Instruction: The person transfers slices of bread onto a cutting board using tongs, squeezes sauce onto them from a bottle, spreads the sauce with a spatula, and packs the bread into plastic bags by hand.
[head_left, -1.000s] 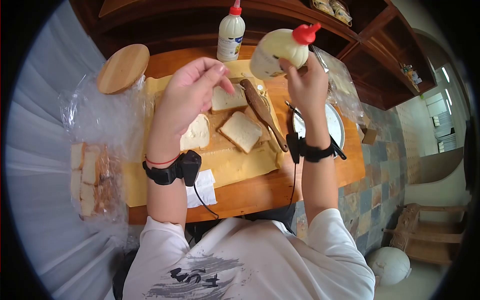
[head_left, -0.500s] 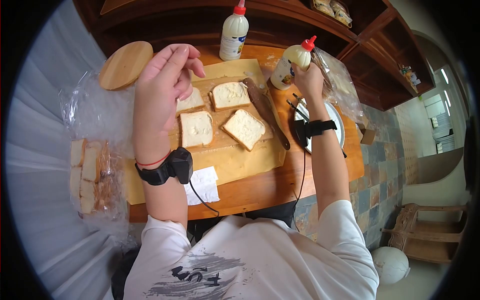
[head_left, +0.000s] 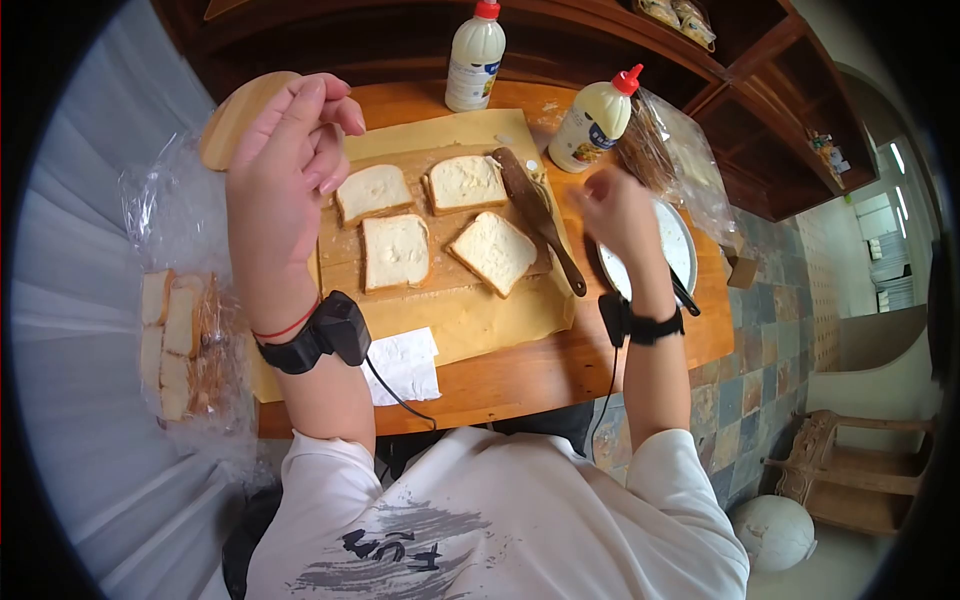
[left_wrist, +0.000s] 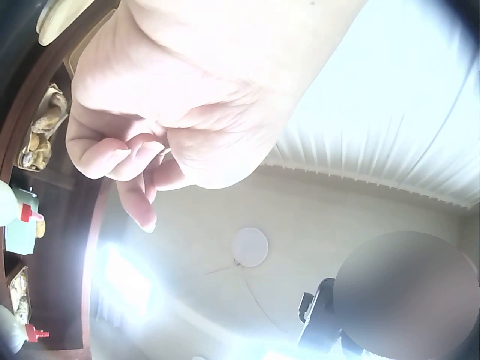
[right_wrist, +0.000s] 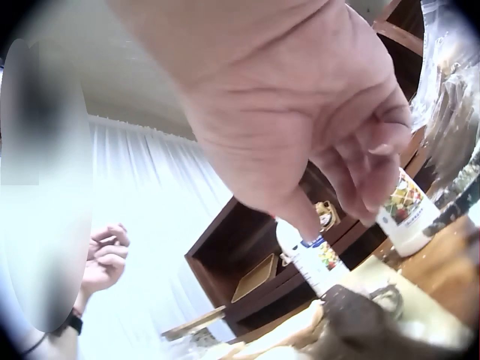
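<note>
Several bread slices, such as the tilted one [head_left: 494, 252] and the one at the lower left [head_left: 396, 252], lie with a pale spread on a wooden board [head_left: 440, 228]. A brown wooden spatula [head_left: 530, 200] rests along the board's right side. Just below a white squeeze bottle with a red cap [head_left: 590, 128], my right hand [head_left: 622, 212] hovers with loosely bent fingers, apart from it; the right wrist view shows this hand [right_wrist: 300, 112] empty near the bottle [right_wrist: 409, 214]. My left hand [head_left: 285, 150] is raised at the board's upper left, fingers loosely curled around nothing [left_wrist: 180, 97].
Another squeeze bottle [head_left: 475, 65] stands at the table's far edge. Bagged bread [head_left: 178, 345] lies at the left, a round wooden board [head_left: 235, 115] behind my left hand. On the right are a white plate [head_left: 683, 235] and a plastic bag [head_left: 690, 150]. White paper [head_left: 404, 366] lies in front.
The bottle came down onto the table at the right, and my right hand let go of it and drew back towards me. My left hand moved left, uncovering the bread slices.
</note>
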